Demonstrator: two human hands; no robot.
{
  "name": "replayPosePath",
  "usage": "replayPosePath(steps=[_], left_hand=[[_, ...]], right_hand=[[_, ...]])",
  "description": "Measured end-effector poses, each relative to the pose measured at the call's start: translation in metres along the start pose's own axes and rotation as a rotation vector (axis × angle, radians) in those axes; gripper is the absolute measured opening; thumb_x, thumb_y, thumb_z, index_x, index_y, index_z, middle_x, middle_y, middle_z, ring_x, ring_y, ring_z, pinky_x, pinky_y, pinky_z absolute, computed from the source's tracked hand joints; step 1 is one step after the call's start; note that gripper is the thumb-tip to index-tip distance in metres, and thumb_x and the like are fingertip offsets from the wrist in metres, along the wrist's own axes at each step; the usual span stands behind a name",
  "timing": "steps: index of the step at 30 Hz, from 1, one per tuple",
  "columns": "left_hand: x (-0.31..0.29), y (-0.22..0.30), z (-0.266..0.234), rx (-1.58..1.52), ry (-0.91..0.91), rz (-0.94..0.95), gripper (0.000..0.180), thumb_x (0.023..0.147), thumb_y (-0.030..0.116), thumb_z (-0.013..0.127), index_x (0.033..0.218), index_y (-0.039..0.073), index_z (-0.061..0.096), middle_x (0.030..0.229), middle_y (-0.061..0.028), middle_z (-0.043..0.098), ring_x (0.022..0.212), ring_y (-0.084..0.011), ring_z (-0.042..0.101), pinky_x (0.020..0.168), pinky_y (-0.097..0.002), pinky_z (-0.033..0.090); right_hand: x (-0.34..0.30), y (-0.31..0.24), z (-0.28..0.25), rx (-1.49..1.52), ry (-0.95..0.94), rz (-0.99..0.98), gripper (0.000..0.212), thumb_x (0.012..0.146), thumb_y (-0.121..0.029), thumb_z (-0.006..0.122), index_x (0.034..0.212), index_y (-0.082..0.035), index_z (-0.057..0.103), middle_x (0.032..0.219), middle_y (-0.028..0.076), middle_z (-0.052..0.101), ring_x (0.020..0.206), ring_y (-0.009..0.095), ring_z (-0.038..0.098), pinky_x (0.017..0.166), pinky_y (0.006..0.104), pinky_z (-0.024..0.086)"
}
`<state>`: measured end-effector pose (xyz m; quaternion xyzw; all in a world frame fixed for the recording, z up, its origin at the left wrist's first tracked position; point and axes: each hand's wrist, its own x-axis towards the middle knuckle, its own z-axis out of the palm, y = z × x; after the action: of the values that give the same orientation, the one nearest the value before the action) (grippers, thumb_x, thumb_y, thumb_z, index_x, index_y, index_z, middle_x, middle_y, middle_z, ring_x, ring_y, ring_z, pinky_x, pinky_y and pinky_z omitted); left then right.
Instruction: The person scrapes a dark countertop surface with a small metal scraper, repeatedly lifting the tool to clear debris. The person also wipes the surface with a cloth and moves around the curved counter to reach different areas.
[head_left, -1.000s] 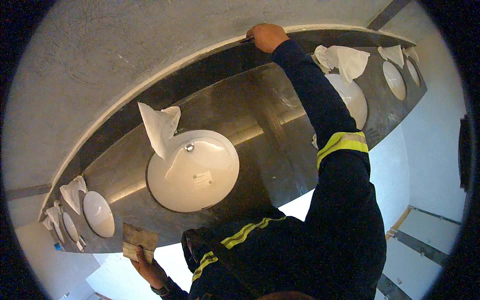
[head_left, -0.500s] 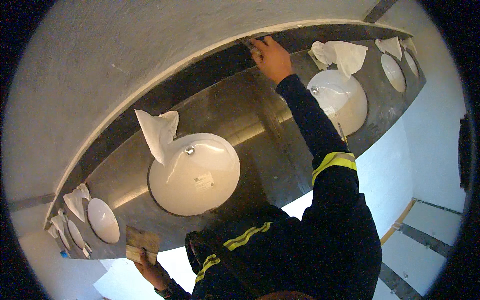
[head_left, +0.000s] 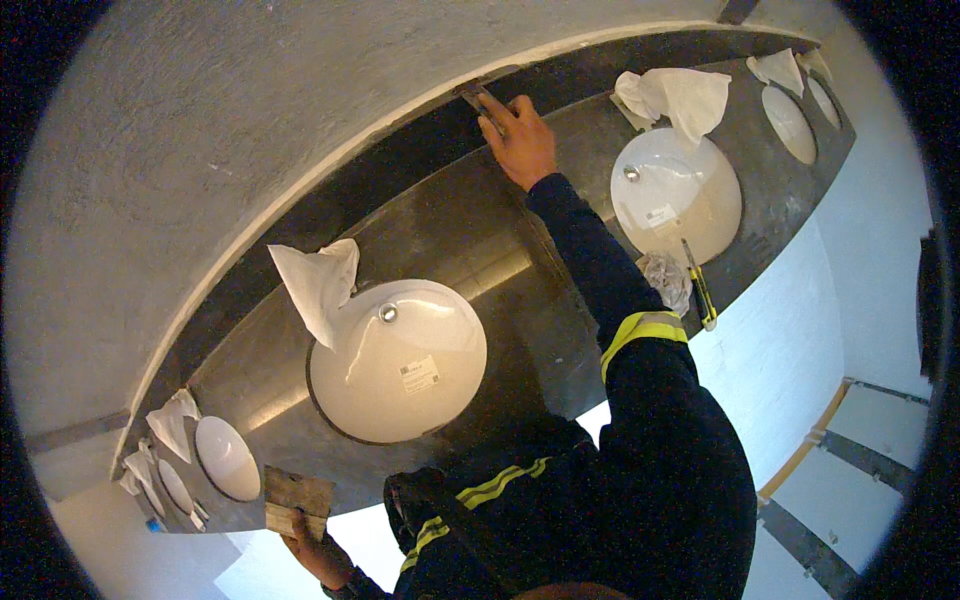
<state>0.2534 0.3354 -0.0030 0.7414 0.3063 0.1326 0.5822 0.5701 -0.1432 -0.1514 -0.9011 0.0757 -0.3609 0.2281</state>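
Note:
My left hand (head_left: 308, 548) is closed round a flat piece of wood (head_left: 298, 492), low at the counter's front left. With my right arm stretched far forward, my right hand (head_left: 522, 145) grips a small flat blade like a putty knife (head_left: 474, 97). Its tip touches the top of the dark backsplash (head_left: 400, 140), where a pale strip of filler (head_left: 330, 168) runs along the grey wall. Part of the tool's handle is hidden under my fingers. Below lies the dark countertop (head_left: 430, 225).
White basins (head_left: 400, 380) are set in the counter, another basin (head_left: 690, 195) right of my arm. White covers (head_left: 318, 285) hang over the taps. A yellow-and-black utility knife (head_left: 702, 295) and crumpled clear plastic (head_left: 665, 278) lie near my right sleeve.
My right hand has moved left along the top of the backsplash with the blade. The utility knife and crumpled plastic now show more fully beside my sleeve. My left hand still holds the wood.

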Motion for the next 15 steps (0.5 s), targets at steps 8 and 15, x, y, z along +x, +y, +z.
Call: replayPosePath(steps=[8,15], left_hand=[[-0.001,0.004,0.006,0.003,0.009,0.006,0.055,0.083,0.021,0.056,0.125,-0.006,0.032,0.125,-0.0175,0.040,0.111,-0.0267,0.043,0.095,-0.0375,0.034],[0.001,0.004,0.006,0.027,-0.020,0.030,0.053,0.083,0.023,0.055,0.124,-0.003,0.035,0.124,-0.0159,0.041,0.109,-0.0263,0.044,0.092,-0.0372,0.036]], right_hand=[[-0.008,0.001,0.002,-0.031,-0.040,-0.010,0.031,0.081,-0.030,0.056,0.110,-0.020,0.057,0.082,0.010,0.046,0.071,0.028,0.053,0.060,0.0384,0.045],[0.004,-0.010,-0.006,-0.012,0.007,0.012,0.031,0.079,-0.029,0.057,0.108,-0.017,0.058,0.081,0.010,0.046,0.071,0.029,0.053,0.060,0.0384,0.045]])
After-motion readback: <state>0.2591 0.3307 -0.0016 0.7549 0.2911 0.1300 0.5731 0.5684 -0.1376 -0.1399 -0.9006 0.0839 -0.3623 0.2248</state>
